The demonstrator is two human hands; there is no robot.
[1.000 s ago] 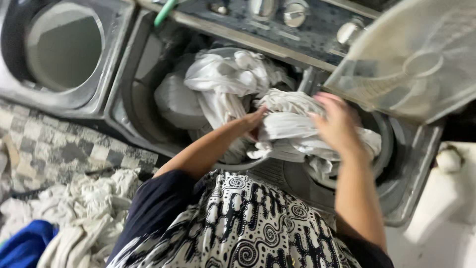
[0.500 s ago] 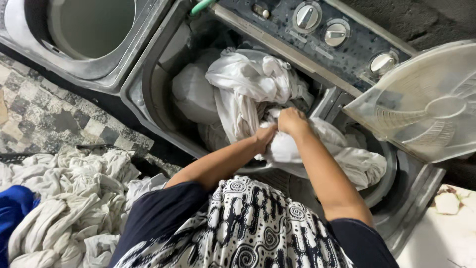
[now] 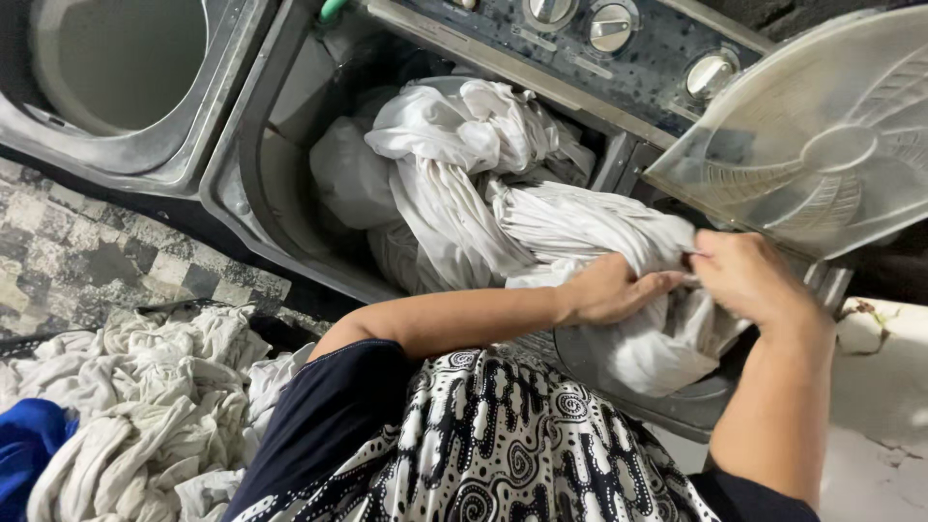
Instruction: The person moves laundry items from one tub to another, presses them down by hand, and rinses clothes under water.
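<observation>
Both your hands are grabbing the same wet white cloth [image 3: 580, 232]. Your left hand [image 3: 609, 288] is curled over it, and your right hand [image 3: 744, 275] is pinching it just beside the left. The cloth is a long twisted rope. It runs from your hands back into the wash tub [image 3: 242, 193] on your left, where more white cloth is piled up. A lump of it hangs under your hands, over the small spin tub [image 3: 696, 401].

The rope looks tangled with the pile. If you pull hard, the whole pile may come along, or the cloth may rip. It may be heavy with water, so it could slip and drop. The clear lid [image 3: 822, 145] stands open right above your right hand. Lift fast and you may bump it.
</observation>
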